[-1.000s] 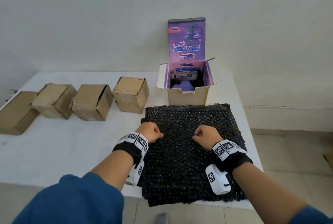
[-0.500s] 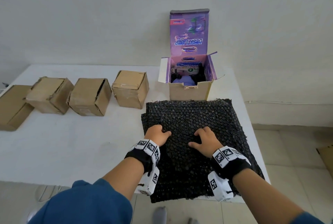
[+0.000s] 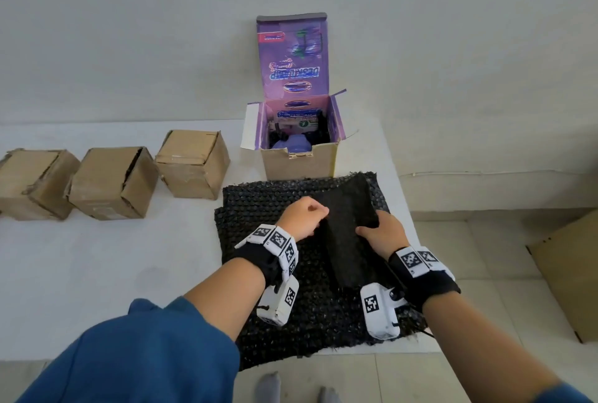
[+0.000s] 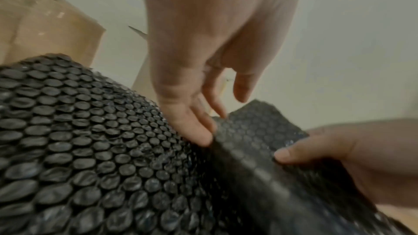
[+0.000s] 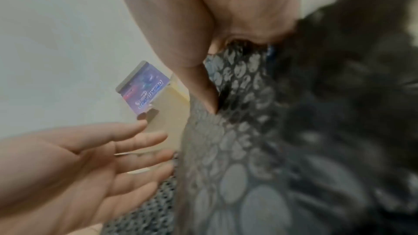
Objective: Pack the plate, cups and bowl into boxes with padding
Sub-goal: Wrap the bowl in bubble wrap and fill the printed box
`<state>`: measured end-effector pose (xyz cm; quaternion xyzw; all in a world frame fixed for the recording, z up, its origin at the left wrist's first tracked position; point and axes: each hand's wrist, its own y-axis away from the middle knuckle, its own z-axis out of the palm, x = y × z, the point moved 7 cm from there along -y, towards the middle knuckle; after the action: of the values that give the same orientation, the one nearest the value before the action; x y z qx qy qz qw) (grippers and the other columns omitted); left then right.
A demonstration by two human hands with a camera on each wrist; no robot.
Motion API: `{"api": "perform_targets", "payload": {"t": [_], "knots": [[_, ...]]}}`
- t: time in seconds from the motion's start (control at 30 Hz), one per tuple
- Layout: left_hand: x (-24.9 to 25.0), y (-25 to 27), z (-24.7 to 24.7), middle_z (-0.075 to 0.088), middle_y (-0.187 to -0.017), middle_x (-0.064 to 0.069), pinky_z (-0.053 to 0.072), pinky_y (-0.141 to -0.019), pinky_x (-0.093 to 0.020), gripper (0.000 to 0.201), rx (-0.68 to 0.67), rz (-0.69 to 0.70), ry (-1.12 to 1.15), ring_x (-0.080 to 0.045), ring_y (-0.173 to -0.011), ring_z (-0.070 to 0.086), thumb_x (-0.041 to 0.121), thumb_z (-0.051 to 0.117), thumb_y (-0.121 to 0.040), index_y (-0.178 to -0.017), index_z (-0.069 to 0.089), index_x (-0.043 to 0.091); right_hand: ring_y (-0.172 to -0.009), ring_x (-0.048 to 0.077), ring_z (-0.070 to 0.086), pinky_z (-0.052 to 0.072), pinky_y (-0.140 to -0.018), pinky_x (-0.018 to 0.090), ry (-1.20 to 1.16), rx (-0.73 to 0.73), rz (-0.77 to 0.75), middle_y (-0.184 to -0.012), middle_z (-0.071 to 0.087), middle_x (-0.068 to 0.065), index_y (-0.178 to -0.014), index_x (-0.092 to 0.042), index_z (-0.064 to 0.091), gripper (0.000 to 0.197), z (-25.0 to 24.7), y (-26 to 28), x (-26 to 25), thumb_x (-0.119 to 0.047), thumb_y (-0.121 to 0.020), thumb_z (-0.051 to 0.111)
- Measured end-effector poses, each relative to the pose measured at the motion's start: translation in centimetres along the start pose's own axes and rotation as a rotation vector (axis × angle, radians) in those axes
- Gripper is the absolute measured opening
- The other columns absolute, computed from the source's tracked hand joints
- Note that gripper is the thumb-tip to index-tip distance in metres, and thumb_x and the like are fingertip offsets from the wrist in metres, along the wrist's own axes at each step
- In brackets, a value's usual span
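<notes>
Padding, a stack of black bubble wrap (image 3: 291, 321), lies on the bench (image 3: 106, 260) right in front of me, its far edge almost touching the open purple box (image 3: 299, 156). Going from the left, three closed cardboard boxes (image 3: 113, 182) stand in a row, well apart from my hands; then comes my left hand (image 3: 299, 219), then the raised top sheet (image 3: 348, 224), then my right hand (image 3: 380, 234). My right hand pinches the sheet's edge, thumb on top, and the sheet stands up as a ridge running away from me toward the purple box. My left hand is just beside that ridge on its left, fingers loosely spread, holding nothing. I judge the next move is to peel this sheet free, and the right hand already has it, so the left need only press the stack down. The head view makes my left hand look curled; the left wrist view shows its fingers (image 4: 192, 128) straight, the tips touching the sheet's fold. The right wrist view is blurred but shows my left palm (image 5: 68, 167) open. Something lilac sits inside the purple box; I cannot tell what.
</notes>
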<state>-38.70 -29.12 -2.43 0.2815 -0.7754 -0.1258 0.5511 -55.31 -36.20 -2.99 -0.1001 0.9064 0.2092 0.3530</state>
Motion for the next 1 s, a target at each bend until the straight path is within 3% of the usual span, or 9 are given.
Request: {"api": "perform_targets", "payload": {"t": [0.07,0.17,0.33,0.5,0.63,0.7,0.8,0.9,1.0], "knots": [[-0.6,-0.7,0.2,0.056,-0.107,-0.002,0.049,-0.083,-0.034,0.041,0.099,-0.027,-0.263,-0.02,-0.096,0.059,0.041,0.059,-0.089,-0.117,0.049,0.013,-0.106,0.031,0.059,0.043,-0.083,0.029,0.066,0.024,0.04,-0.111,0.066,0.013,-0.106,-0.005,0.062,0.027,-0.7,-0.2,1.3,-0.021,-0.085,0.065],[-2.1,-1.6,2.0,0.06,-0.108,-0.006,0.054,-0.085,-0.039,0.058,0.073,-0.127,-0.206,-0.024,-0.095,0.065,0.045,0.067,-0.083,-0.122,0.043,0.011,-0.105,0.033,0.058,0.045,-0.085,0.033,0.068,0.02,0.1,-0.11,0.064,0.016,-0.104,-0.002,0.059,0.028,-0.6,-0.7,3.2,-0.023,-0.086,0.064],[-2.3,-2.3,3.7,0.064,-0.091,-0.005,0.056,-0.078,-0.034,0.026,0.066,-0.129,-0.021,-0.022,-0.085,0.063,0.035,0.069,-0.084,-0.091,0.055,0.014,-0.1,0.031,0.061,0.043,-0.078,0.028,0.027,0.015,0.075,-0.106,0.068,0.014,-0.102,-0.004,0.064,0.027,-0.7,-1.3,4.1,-0.026,-0.086,0.064],[-0.1,-1.7,3.6,0.065,-0.117,-0.007,0.053,-0.083,-0.033,0.024,-0.063,-0.075,0.285,-0.02,-0.097,0.062,0.021,0.058,-0.094,-0.116,0.059,0.012,-0.097,0.028,0.063,0.049,-0.082,0.034,-0.129,0.045,0.053,-0.1,0.068,0.01,-0.105,-0.007,0.061,0.034,-2.0,-1.7,3.8,-0.03,-0.082,0.07],[3.7,0.2,1.6,0.062,-0.113,-0.001,0.051,-0.078,-0.027,0.026,-0.143,0.067,0.307,-0.016,-0.098,0.06,0.018,0.048,-0.098,-0.124,0.053,0.017,-0.096,0.02,0.056,0.045,-0.086,0.031,-0.471,-0.005,-0.017,-0.109,0.056,0.009,-0.137,-0.011,0.023,0.075,-4.0,-1.0,0.4,-0.021,-0.081,0.072],[5.4,0.9,0.1,0.06,-0.119,0.002,0.051,-0.085,-0.027,0.03,-0.155,0.141,0.305,-0.015,-0.104,0.059,0.019,0.048,-0.098,-0.129,0.048,0.02,-0.104,0.021,0.057,0.046,-0.096,0.035,-0.522,-0.052,-0.101,-0.118,0.055,0.011,-0.141,-0.015,0.013,0.087,-4.8,-1.4,-1.5,-0.011,-0.079,0.074],[7.1,1.5,-2.5,0.058,-0.126,-0.002,0.047,-0.099,-0.037,0.05,-0.165,0.204,0.287,-0.018,-0.114,0.058,0.016,0.062,-0.09,-0.136,0.04,0.018,-0.106,0.03,0.062,0.048,-0.097,0.049,-0.602,-0.012,-0.134,-0.119,0.059,0.02,-0.136,-0.023,0.02,0.085,-5.5,-2.2,-4.1,-0.002,-0.075,0.075],[7.4,1.3,-5.6,0.055,-0.124,-0.008,0.048,-0.098,-0.045,0.063,-0.066,0.188,0.14,-0.024,-0.114,0.057,0.011,0.075,-0.079,-0.127,0.033,0.016,-0.096,0.028,0.065,0.051,-0.092,0.05,-0.661,0.049,-0.134,-0.112,0.063,0.019,-0.135,-0.025,0.022,0.083,-6.1,-2.8,-6.6,-0.007,-0.075,0.075],[8.3,0.9,-9.3,0.054,-0.123,-0.007,0.048,-0.096,-0.041,0.058,0.108,0.259,-0.006,-0.021,-0.113,0.055,0.014,0.076,-0.078,-0.121,0.038,0.016,-0.112,0.026,0.054,0.045,-0.1,0.047,-0.452,0.156,-0.259,-0.13,0.048,0.017,-0.143,-0.019,0.017,0.09,-7.2,-3.1,-9.5,-0.022,-0.076,0.077]]}}
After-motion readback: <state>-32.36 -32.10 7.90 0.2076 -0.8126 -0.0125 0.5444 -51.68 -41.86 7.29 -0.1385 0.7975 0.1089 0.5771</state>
